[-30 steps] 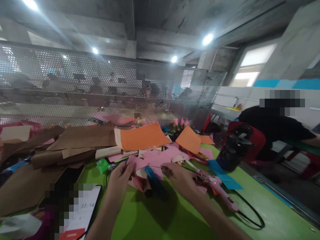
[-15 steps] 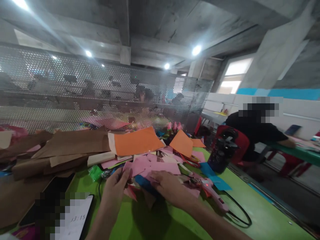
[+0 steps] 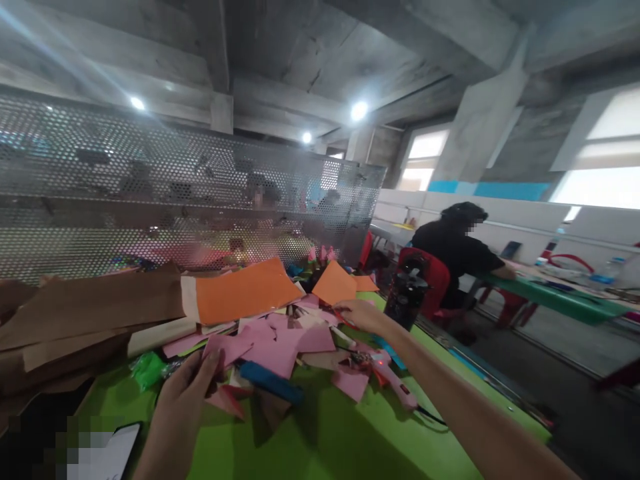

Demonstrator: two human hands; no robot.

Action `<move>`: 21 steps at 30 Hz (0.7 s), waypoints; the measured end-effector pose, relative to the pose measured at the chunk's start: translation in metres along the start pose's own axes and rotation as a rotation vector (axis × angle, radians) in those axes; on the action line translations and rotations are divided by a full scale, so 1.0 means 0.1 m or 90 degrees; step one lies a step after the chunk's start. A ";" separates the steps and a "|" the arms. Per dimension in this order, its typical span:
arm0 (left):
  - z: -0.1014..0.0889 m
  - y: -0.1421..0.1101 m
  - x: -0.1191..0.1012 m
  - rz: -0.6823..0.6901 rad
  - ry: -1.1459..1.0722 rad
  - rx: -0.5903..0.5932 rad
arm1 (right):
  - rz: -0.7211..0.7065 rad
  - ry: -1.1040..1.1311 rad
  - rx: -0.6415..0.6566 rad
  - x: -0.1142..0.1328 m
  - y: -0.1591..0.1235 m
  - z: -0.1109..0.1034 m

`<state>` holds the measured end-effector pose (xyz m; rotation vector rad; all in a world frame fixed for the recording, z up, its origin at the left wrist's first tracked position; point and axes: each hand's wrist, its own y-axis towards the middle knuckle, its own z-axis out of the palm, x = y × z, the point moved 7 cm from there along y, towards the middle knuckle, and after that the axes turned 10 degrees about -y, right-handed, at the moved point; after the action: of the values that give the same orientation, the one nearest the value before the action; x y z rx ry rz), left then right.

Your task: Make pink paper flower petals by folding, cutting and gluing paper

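Observation:
My left hand (image 3: 187, 383) pinches a small piece of pink paper (image 3: 227, 350) between thumb and fingers, at the left of the paper pile. My right hand (image 3: 363, 315) is stretched to the back of the pile, its fingers curled on the red-orange handle of what look like scissors (image 3: 351, 326), mostly hidden under the hand. Between the hands, more pink paper (image 3: 273, 350) lies loose with a folded dark blue piece (image 3: 270, 381) in front of it. A pink glue gun (image 3: 395, 383) with a small red light rests below my right forearm.
Orange sheets (image 3: 245, 290) and brown paper (image 3: 100, 300) cover the back of the green table (image 3: 320, 440). A green plastic bag (image 3: 147, 370) lies left, a phone (image 3: 107, 453) nearer me. A dark bottle (image 3: 405, 293) stands right. Beyond, a person (image 3: 450, 240) sits at another table.
My right hand has left the blue piece and moved up and right to the red-orange handle. My left hand still holds pink paper. The view has turned right.

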<state>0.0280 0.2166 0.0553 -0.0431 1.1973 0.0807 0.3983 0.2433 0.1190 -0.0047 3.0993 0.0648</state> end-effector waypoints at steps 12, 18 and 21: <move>-0.06 -0.01 0.08 -0.033 -0.034 -0.070 | 0.140 -0.115 0.003 -0.30 0.27 0.19; 0.10 -0.02 0.05 -0.001 0.000 0.024 | 0.143 -0.148 0.050 -0.43 0.21 0.40; 0.17 -0.05 0.03 0.014 -0.001 0.011 | 0.121 -0.135 0.054 -0.45 0.24 0.40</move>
<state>0.0451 0.2129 0.0586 -0.0149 1.1966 0.0898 0.4449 0.2692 0.0823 0.2800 2.8790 -0.0575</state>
